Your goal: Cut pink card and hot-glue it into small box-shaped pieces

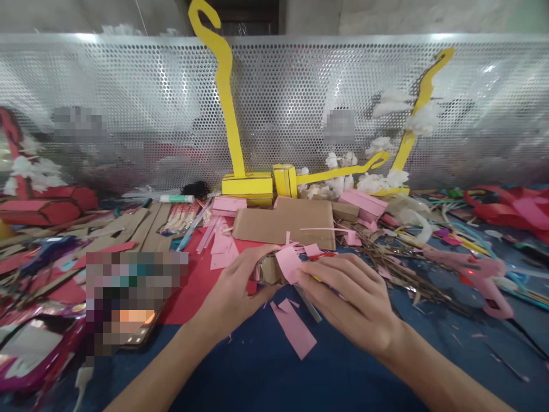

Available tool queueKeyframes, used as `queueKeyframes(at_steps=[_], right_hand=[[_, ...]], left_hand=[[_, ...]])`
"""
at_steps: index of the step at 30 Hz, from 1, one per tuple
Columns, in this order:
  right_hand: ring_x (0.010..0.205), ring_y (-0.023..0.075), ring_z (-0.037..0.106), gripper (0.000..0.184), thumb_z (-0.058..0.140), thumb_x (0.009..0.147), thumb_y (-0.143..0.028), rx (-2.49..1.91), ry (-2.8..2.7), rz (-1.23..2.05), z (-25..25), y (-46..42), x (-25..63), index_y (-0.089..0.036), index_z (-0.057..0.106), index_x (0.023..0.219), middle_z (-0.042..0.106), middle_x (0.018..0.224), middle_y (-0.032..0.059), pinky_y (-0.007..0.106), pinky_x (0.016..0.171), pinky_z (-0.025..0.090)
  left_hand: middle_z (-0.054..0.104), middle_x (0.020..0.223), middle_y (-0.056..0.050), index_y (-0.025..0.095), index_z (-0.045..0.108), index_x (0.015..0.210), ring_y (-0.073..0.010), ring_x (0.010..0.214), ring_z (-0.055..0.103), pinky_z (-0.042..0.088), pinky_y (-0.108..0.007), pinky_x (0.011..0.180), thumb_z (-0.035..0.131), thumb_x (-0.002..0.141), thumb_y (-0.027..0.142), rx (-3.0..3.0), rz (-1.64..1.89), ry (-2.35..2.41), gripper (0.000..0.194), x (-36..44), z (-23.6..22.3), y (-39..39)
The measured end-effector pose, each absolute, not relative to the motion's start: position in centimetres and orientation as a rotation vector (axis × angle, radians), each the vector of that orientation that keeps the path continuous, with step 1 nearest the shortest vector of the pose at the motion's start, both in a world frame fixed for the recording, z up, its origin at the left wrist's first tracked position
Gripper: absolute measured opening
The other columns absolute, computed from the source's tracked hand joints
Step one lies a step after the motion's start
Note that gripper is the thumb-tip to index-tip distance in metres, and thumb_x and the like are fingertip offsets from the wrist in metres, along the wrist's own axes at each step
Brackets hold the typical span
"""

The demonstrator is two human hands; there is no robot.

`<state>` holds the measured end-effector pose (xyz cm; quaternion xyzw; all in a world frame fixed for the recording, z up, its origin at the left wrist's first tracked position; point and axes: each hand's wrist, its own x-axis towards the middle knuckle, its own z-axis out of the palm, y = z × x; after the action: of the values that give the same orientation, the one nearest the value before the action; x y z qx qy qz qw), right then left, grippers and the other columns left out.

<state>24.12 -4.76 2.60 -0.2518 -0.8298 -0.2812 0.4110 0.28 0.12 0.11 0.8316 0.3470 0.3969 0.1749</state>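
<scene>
Across a blue table [223, 372], the left hand [234, 289] clamps its fingers on a cardboard block [270, 271]; the right hand's [355, 294] pinch pink paper [288, 263], likely for fitting, which calls for careful alignment.

Soft, muted light covers the worktop [240, 372] with faint shadows, while glare spots the metal screen [300, 86] beyond its far edge, wide-angle stretch and blur soften its sides, and pixelation masks a phone [139, 337] toward its left edge.

The left hand [238, 281] partly hides the small cardboard piece [270, 270].
</scene>
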Motion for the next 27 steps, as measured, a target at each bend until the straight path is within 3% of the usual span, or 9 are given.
queueKeyframes(at_steps=[7,14,19,27], right_hand=[[0.091,0.0258,0.073,0.021,0.070,0.087,-0.004,-0.698,-2.092,-0.692,2.8,-5.0,24.1,-0.015,0.075,0.105,0.078,0.101,0.0109,0.040,0.076,0.056],[0.071,0.0183,0.065,0.031,0.068,0.086,-0.001,-0.787,-1.919,-0.488,2.6,-4.8,23.5,-0.023,0.071,0.109,0.073,0.081,0.0033,0.036,0.067,0.052],[0.069,0.0171,0.065,0.024,0.063,0.089,-0.004,-0.836,-1.772,-0.219,3.6,-4.7,22.9,-0.025,0.072,0.097,0.072,0.077,0.0010,0.033,0.065,0.054],[0.074,0.0179,0.066,0.015,0.065,0.090,-0.011,-0.922,-1.650,-0.049,3.5,-4.5,23.6,-0.023,0.072,0.093,0.073,0.082,0.0028,0.033,0.069,0.055]], left_hand=[[0.070,0.130,-0.006,0.032,0.051,0.139,-0.0266,0.115,0.069,0.056,-0.043,0.103,0.072,0.091,0.034,2.414,1.152,0.972,0.052,0.2,-0.1,0.3],[0.068,0.134,-0.004,0.032,0.050,0.138,-0.0238,0.120,0.066,0.054,-0.039,0.104,0.072,0.091,0.027,2.454,1.124,0.943,0.052,0.2,0.1,0.2],[0.068,0.135,-0.005,0.032,0.052,0.138,-0.0247,0.122,0.066,0.055,-0.041,0.105,0.070,0.093,0.029,2.458,1.070,0.933,0.049,0.3,0.6,-0.1],[0.066,0.136,-0.005,0.033,0.053,0.139,-0.0255,0.124,0.065,0.055,-0.043,0.106,0.071,0.092,0.030,2.439,1.034,0.921,0.051,0.0,0.4,0.0]])
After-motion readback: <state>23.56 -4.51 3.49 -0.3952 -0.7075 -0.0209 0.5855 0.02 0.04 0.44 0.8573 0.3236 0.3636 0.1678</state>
